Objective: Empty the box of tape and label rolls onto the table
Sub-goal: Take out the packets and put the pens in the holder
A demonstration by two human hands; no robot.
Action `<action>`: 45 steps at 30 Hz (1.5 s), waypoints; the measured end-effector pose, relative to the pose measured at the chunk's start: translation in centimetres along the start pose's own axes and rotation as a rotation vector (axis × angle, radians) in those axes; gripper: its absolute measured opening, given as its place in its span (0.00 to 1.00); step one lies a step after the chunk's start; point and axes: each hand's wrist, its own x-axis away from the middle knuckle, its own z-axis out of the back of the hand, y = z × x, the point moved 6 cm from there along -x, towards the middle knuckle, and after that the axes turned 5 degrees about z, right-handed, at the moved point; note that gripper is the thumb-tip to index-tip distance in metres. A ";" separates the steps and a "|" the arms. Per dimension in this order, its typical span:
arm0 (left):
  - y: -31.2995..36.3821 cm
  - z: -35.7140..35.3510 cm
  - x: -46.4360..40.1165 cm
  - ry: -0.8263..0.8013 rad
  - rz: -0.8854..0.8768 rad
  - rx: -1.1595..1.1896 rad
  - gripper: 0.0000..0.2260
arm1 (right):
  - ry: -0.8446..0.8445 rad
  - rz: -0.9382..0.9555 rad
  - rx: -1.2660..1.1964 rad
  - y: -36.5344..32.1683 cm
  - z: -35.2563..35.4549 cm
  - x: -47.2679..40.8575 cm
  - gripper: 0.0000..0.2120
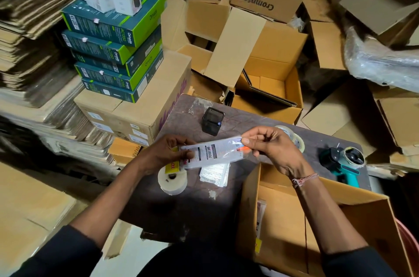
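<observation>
Open box (322,215) sat nearest, on the table (244,118) — above it both hands pinched a clear packet (213,154) reading "TOTEM": left hand (165,152), right hand (269,145), fingers curled.

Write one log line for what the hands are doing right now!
left hand: pinches packet | right hand: pinches packet's other end | packet: above table | box: open

A single wide-angle head camera looks forward and steeply down, close over the bench (238,118), with both forearms reaching in from the bottom edge and stacked cartons behind.
</observation>
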 end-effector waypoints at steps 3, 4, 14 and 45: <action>0.1 0.4 0.2 0.020 -0.021 0.055 0.09 | 0.013 0.026 0.044 -0.2 0.3 0.0 0.12; 0.0 0.4 0.3 0.017 -0.024 0.050 0.09 | 0.003 0.024 0.071 -0.2 0.2 0.0 0.11; -0.4 0.9 -0.2 0.061 -0.015 -0.073 0.09 | 0.035 0.001 0.193 0.3 0.2 -0.3 0.09; -5.5 7.6 2.2 0.406 0.072 0.014 0.06 | 0.185 0.133 1.316 2.6 -1.6 -19.4 0.09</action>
